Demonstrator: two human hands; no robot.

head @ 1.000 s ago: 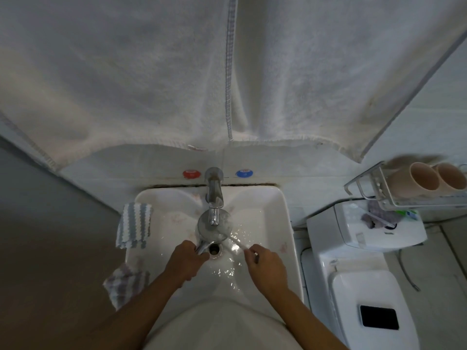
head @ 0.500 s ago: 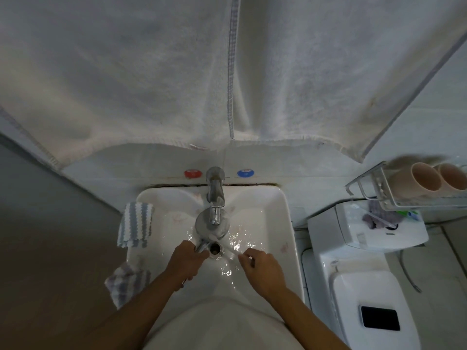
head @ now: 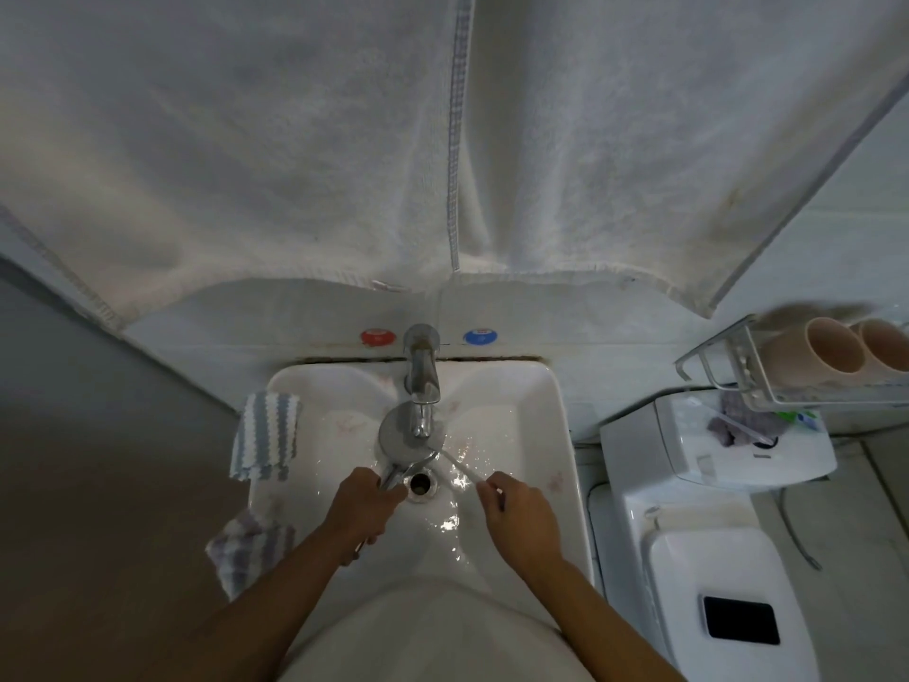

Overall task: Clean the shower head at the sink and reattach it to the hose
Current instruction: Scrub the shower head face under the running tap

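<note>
I am holding the chrome shower head (head: 406,433) over the middle of the white sink (head: 551,435), its round face tucked under the spout of the faucet (head: 421,381) near the back edge and its handle running down toward the drain (head: 419,483). My left hand (head: 366,507) is wrapping its fingers around that handle just left of the drain, while my right hand (head: 521,514) is pinching a thin white brush (head: 457,462), which looks like a toothbrush, and its far end is touching the right rim of the head. Water is glinting on the basin floor around the drain, though I cannot tell whether the faucet is running. A striped cloth (head: 265,435) is draping over the sink's left edge and a second cloth (head: 248,546) is hanging off the front-left corner. I am judging the head to be rigid, fairly light metal or plated plastic, and slick while wet, so the narrow handle is the sound place to grip, with the face left free for scrubbing. A slip here could knock it against the porcelain. The hose is out of view, so reattaching appears to be still ahead.
</note>
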